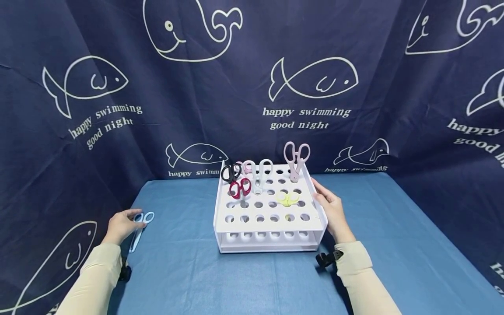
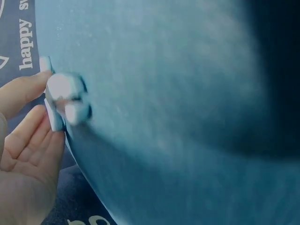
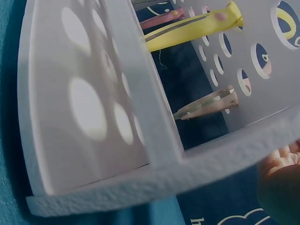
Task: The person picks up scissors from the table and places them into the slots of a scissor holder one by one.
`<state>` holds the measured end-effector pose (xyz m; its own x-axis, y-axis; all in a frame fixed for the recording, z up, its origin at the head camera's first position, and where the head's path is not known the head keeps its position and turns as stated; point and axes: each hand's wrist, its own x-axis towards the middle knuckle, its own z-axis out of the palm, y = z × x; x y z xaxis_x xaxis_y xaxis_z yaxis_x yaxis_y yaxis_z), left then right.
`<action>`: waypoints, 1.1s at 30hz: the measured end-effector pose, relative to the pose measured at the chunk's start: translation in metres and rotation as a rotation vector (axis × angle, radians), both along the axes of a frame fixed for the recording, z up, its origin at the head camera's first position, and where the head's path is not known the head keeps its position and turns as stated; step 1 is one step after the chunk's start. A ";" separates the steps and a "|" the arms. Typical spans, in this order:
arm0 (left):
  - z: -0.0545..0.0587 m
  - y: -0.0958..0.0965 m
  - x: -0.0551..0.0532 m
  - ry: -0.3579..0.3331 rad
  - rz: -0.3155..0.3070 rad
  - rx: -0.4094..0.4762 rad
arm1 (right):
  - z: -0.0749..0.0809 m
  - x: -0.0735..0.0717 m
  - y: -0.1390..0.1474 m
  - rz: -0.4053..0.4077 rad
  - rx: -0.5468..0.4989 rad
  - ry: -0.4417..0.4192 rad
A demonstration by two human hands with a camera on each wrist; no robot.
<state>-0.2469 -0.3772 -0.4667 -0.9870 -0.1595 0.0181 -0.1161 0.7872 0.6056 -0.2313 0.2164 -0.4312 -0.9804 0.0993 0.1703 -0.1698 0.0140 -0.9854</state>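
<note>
Light blue scissors (image 1: 138, 227) lie near the table's left edge, blades toward the front. My left hand (image 1: 123, 225) pinches their handle between thumb and fingers; the left wrist view shows the pale blue handle (image 2: 65, 89) blurred at the fingertips. A white rack (image 1: 267, 225) with rows of round holes stands in the middle. At its right side panel, my right hand (image 1: 330, 208) grips the edge; its fingers are partly hidden. Upright in the rack are black scissors (image 1: 231, 173), red scissors (image 1: 240, 188), clear-handled scissors (image 1: 257, 175), pale pink scissors (image 1: 295, 162) and yellow scissors (image 1: 288, 198).
Pink scissors (image 1: 247, 167) stand at the rack's back, partly hidden. Blue cloth (image 1: 169, 280) covers the table. A dark printed curtain (image 1: 252, 87) hangs behind and at both sides. A small black device (image 1: 326, 259) sits at my right wrist.
</note>
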 end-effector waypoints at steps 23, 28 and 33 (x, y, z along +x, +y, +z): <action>0.013 -0.009 0.004 -0.009 0.023 -0.051 | 0.001 0.001 -0.002 0.005 -0.010 -0.003; 0.017 -0.012 0.005 0.015 0.017 -0.026 | 0.001 0.001 -0.001 -0.015 0.014 -0.010; 0.020 -0.012 0.006 -0.005 0.015 0.202 | 0.001 0.001 -0.001 -0.009 0.013 -0.005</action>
